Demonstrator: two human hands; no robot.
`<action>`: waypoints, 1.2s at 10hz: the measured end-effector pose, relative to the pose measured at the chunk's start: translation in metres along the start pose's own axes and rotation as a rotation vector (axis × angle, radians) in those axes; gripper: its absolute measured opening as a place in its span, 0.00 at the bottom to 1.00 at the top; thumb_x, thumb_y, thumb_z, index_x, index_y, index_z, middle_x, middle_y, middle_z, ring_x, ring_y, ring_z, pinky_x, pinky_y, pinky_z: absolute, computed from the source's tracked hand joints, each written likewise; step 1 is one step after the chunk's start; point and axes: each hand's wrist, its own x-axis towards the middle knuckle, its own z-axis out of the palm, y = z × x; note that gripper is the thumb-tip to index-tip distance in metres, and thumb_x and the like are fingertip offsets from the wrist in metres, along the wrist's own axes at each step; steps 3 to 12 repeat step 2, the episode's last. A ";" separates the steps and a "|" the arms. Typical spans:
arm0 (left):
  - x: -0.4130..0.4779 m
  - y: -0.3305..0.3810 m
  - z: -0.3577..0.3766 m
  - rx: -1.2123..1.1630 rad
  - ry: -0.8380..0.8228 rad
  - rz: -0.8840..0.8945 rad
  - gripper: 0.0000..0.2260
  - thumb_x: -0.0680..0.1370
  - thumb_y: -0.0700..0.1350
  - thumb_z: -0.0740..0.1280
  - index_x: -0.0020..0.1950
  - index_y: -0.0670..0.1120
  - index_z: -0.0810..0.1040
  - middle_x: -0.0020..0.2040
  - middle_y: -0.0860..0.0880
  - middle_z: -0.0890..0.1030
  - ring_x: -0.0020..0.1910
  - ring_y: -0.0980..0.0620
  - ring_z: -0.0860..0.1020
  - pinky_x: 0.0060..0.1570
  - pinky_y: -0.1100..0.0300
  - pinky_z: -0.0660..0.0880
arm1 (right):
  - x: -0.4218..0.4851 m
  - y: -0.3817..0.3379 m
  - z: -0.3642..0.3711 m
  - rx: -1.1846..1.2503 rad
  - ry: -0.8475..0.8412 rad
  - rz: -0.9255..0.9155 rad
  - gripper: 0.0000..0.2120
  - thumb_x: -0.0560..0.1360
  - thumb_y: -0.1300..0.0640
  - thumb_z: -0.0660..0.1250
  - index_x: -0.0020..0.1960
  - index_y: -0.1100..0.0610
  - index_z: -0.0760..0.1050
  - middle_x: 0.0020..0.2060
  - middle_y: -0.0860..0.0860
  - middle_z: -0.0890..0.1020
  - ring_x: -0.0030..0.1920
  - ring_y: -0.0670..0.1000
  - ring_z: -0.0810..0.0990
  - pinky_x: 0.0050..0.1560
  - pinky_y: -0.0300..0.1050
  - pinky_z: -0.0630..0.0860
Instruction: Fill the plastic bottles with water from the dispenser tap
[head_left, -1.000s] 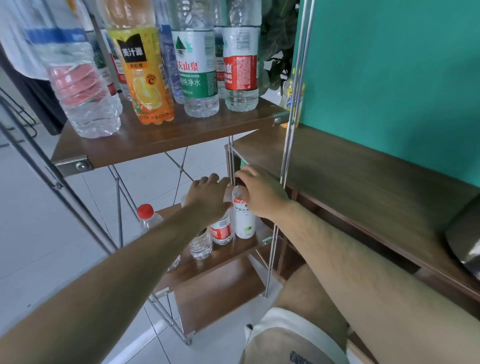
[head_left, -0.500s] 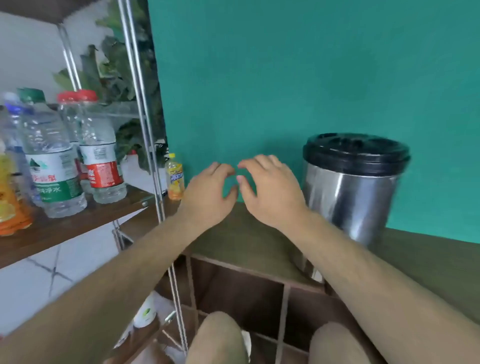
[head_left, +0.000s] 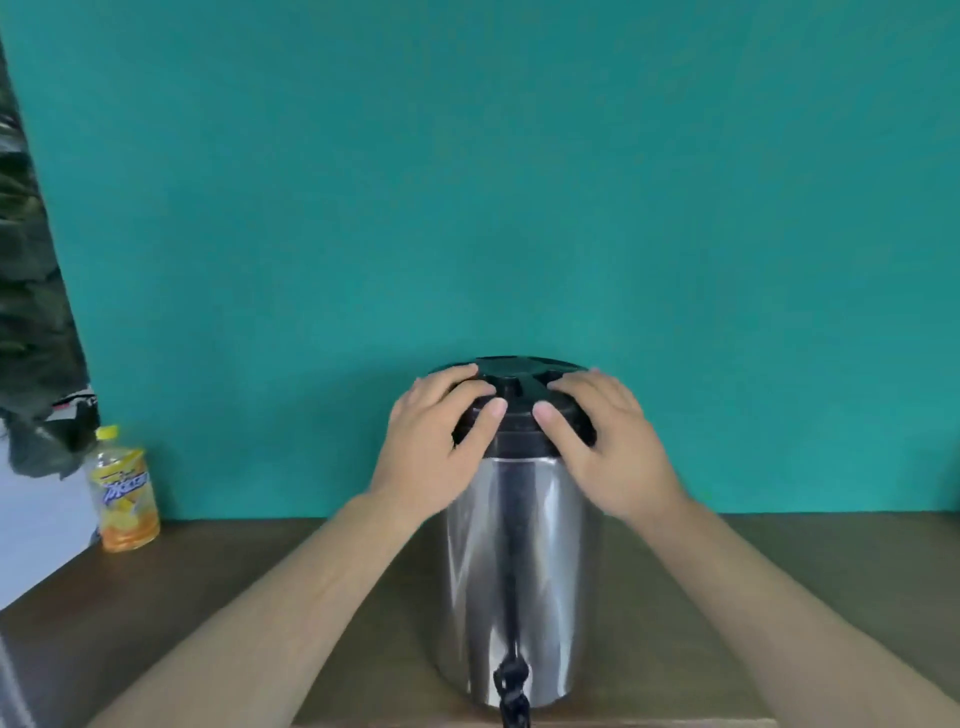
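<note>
A steel water dispenser stands upright on a brown wooden counter, right in front of a person whose 2 bare forearms reach in from the near edge. The dispenser is a shiny cylinder with a black lid on top. Its black tap sticks out low on the front face, close to the counter's near edge, with nothing under it.

Both hands are on the lid. The left hand clasps the lid's left side: its fingers curve over the top and its thumb presses against the front rim. The right hand mirrors it on the right side, fingers curled over the top and thumb on the front rim. The 2 thumbs point toward each other with a narrow gap between them, not touching. The lid sits seated on the steel body.

Far to the left, well apart from the dispenser, 1 small bottle stands upright at the back of the counter, against a plain teal wall. It is clear plastic with a yellow cap and a yellow label, and holds orange liquid in its lower part. Its label text is too blurred to read.

Dark green leaves hang along the left edge, above and behind that bottle.
</note>
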 end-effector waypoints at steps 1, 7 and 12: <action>0.006 -0.011 0.013 -0.025 0.155 0.057 0.22 0.85 0.65 0.55 0.65 0.54 0.82 0.71 0.59 0.75 0.71 0.59 0.71 0.72 0.50 0.64 | -0.001 0.014 0.015 0.016 0.133 -0.059 0.26 0.82 0.32 0.60 0.65 0.51 0.80 0.66 0.41 0.79 0.74 0.50 0.72 0.78 0.44 0.63; 0.003 -0.034 0.033 -0.021 0.225 0.172 0.17 0.84 0.66 0.57 0.64 0.61 0.79 0.72 0.62 0.73 0.72 0.60 0.70 0.71 0.57 0.63 | -0.003 0.034 0.036 0.044 0.280 -0.183 0.21 0.83 0.32 0.60 0.66 0.43 0.78 0.69 0.39 0.77 0.76 0.52 0.71 0.76 0.39 0.61; 0.003 -0.034 0.033 -0.021 0.225 0.172 0.17 0.84 0.66 0.57 0.64 0.61 0.79 0.72 0.62 0.73 0.72 0.60 0.70 0.71 0.57 0.63 | -0.003 0.034 0.036 0.044 0.280 -0.183 0.21 0.83 0.32 0.60 0.66 0.43 0.78 0.69 0.39 0.77 0.76 0.52 0.71 0.76 0.39 0.61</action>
